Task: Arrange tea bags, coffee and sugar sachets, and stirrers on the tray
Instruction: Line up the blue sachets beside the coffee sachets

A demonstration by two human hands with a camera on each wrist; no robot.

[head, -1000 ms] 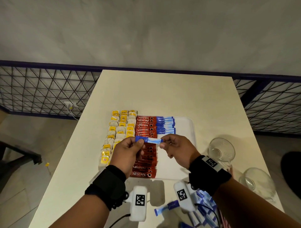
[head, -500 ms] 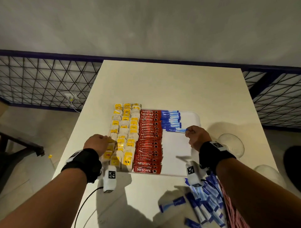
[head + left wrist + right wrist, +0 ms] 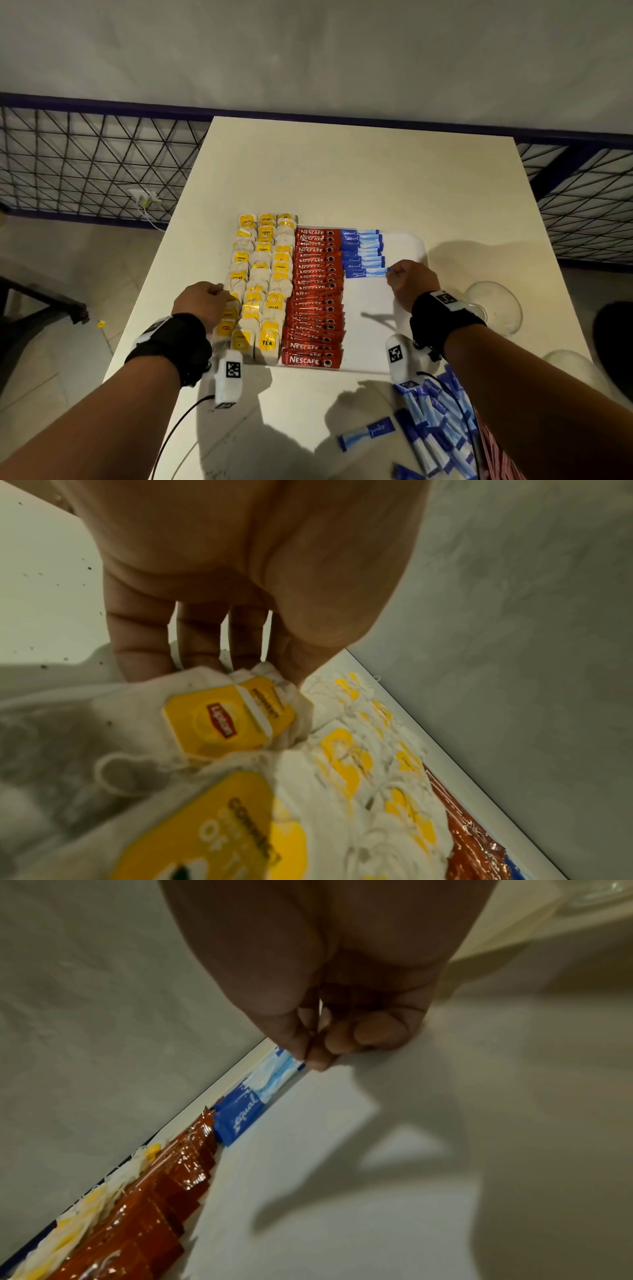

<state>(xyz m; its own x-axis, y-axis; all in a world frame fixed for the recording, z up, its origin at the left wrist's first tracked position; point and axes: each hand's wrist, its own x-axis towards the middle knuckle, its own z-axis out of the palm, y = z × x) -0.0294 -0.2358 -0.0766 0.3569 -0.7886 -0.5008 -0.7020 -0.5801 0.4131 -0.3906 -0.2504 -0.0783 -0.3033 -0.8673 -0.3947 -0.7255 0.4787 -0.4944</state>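
White tray (image 3: 400, 246) sits on the cream desk (image 3: 342, 171); three groups on it, side by side. Tea bags (image 3: 262, 284) with yellow tags fill the left columns; red Nescafe coffee sachets (image 3: 317, 298) run in an overlapped column down the middle; blue Equal sugar sachets (image 3: 361, 253) stacked at the far end of the next column, right of the coffee.

Right hand (image 3: 412, 282): grip grasping the nearest sugar sachet (image 3: 255, 1096) by its pale end, thumb against forefinger; sachet lies flat on the tray, touching the stack behind it and just beside the coffee column; remaining fingers (image 3: 380, 1030) curled under.

Left hand (image 3: 202, 303): at the left edge of the tea columns; grip clenched lightly, fingertips (image 3: 143, 653) down on a tea bag (image 3: 222, 721) with a Lipton tag; thumb alongside it.

Loose blue sugar sachets (image 3: 438, 435) heaped on the desk near the right forearm, off the tray; one lone sachet (image 3: 366, 433) lies apart to their left; a clear glass bowl (image 3: 496, 308) stands right of the tray.
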